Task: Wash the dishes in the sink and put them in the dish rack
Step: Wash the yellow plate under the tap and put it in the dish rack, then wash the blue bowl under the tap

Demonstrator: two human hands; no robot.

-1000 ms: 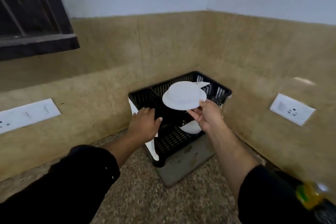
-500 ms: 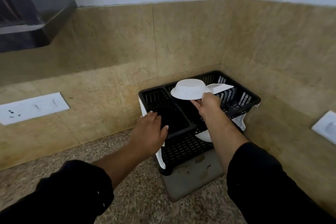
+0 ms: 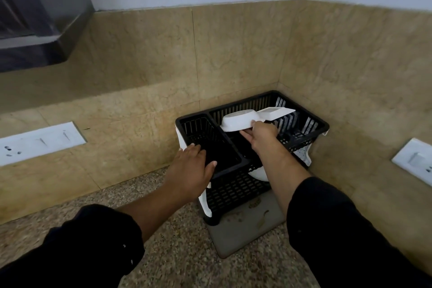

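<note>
A black two-tier dish rack (image 3: 311,121) stands in the counter's corner. My right hand (image 3: 261,134) pinches the rim of a white bowl (image 3: 238,119), upside down, over the rack's upper right compartment. A white square dish (image 3: 275,112) leans in that compartment just behind the bowl. My left hand (image 3: 191,170) rests with straight fingers on the front rim of the rack's left compartment. Another white dish (image 3: 259,174) shows on the lower tier, partly hidden by my right forearm.
A grey drip tray (image 3: 247,229) lies under the rack on the speckled counter (image 3: 187,252). Beige tiled walls close in behind and to the right. White socket plates sit on the left wall (image 3: 39,142) and right wall (image 3: 413,161). A dark window ledge (image 3: 35,51) juts out upper left.
The bowl has tipped from facing me to nearly flat, upside down, and come lower over the rack. The camera view has shifted left and down. My left hand stays at the rack's rim.
</note>
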